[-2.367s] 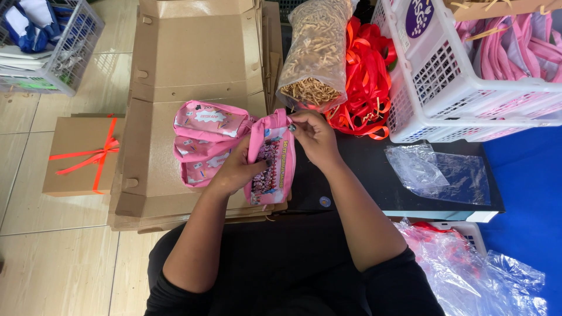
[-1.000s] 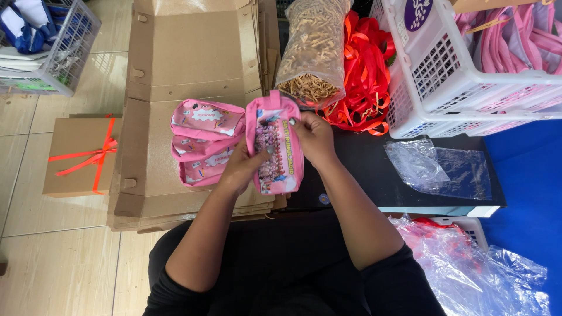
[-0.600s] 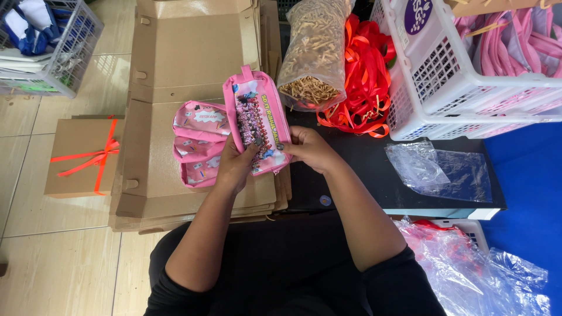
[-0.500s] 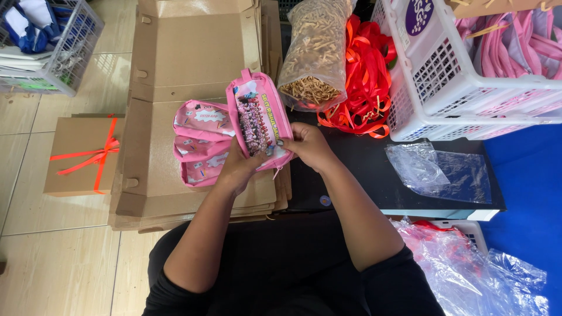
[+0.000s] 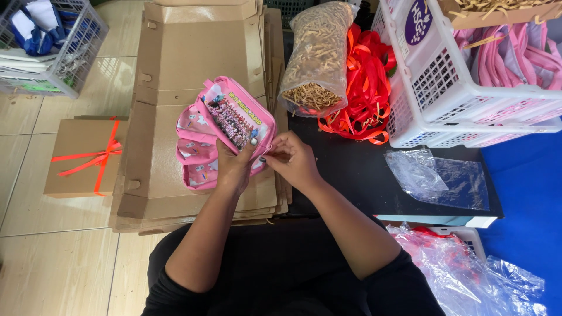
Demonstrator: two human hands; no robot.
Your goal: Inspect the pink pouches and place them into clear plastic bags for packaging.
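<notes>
left hand (image 5: 234, 169) grips the pink pouch (image 5: 237, 117), long axis slanting to upper left; right hand (image 5: 290, 158) pinches its lower-right corner

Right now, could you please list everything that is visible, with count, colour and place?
pink pouch: one, pink with printed picture, held above the cardboard
pink pouches: a small pile, count unclear, under the held one
flat cardboard boxes: a stack, brown, on the floor at left
closed box: one, brown with orange ribbon, far left
paper shred bag: one, clear with tan filling, top centre
ribbons: a heap, orange, on the black table
white basket: one, top right, holds pink goods
grey basket: one, top left
plastic bags: clear, right and bottom right
left hand: holds the pouch
right hand: fingers at the pouch's edge
</notes>
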